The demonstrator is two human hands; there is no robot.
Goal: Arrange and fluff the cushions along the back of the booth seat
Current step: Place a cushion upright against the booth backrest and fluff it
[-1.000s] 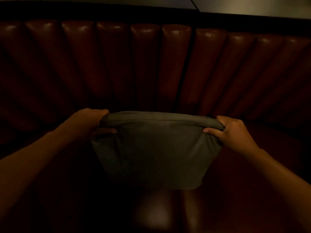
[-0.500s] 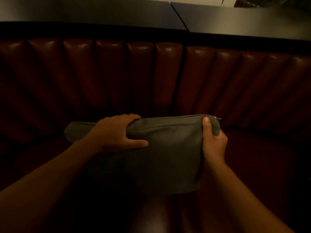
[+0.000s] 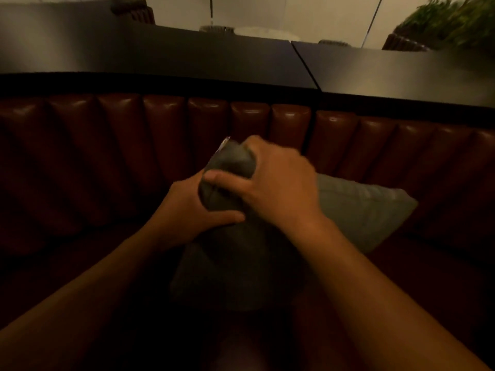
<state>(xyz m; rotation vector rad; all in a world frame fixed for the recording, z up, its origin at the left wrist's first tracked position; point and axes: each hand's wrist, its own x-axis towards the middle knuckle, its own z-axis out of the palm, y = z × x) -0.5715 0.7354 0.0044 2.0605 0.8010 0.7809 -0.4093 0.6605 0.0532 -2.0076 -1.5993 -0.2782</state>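
Both hands, left hand and right hand, are clamping their grip on the cushion at its upper-left corner, its long axis running down-right toward the backrest.

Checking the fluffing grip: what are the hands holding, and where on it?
Both the left hand and right hand clutch the grey cushion at one bunched-up upper corner, close together.
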